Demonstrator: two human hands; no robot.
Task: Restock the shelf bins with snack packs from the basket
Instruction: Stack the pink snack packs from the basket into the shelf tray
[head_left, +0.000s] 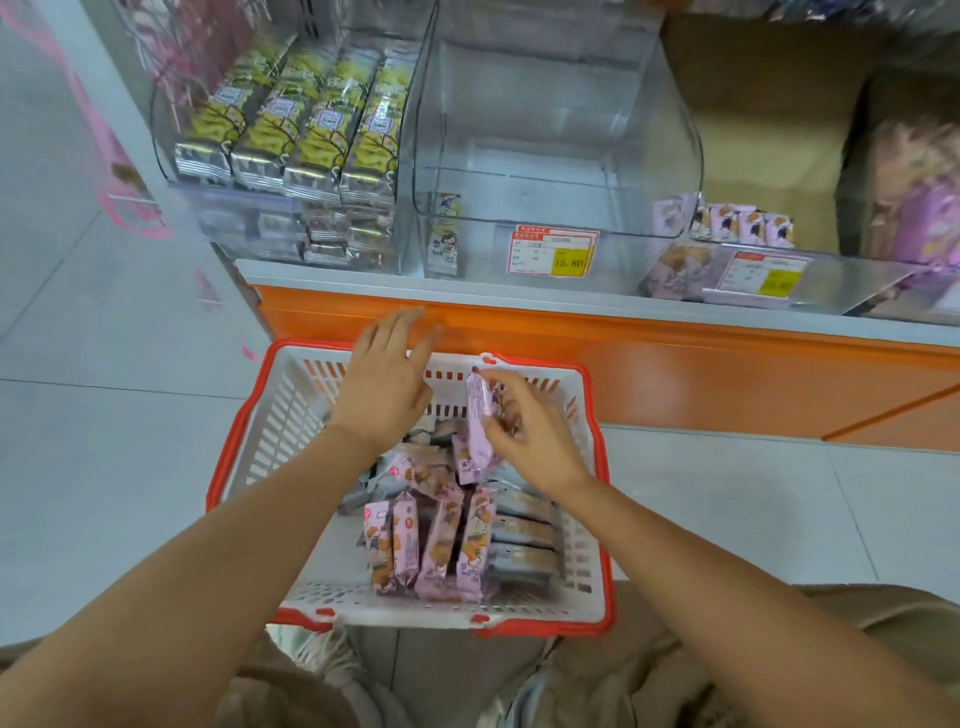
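White slotted plastic basket with a red rim (275, 426) sits low in the frame's centre, holding upright pink snack packs (431, 545). Above the pile, the right hand (535, 441) pinches one pink pack (480, 415). The left hand (384, 384) hovers flat and empty, fingers straight, over the far rim. Beyond, at top centre, a clear plastic shelf bin (550, 171) shows a lone pack (445, 234) at its lower left corner.

A shop — price tags (554, 252); stocked shelf bins (291, 130).
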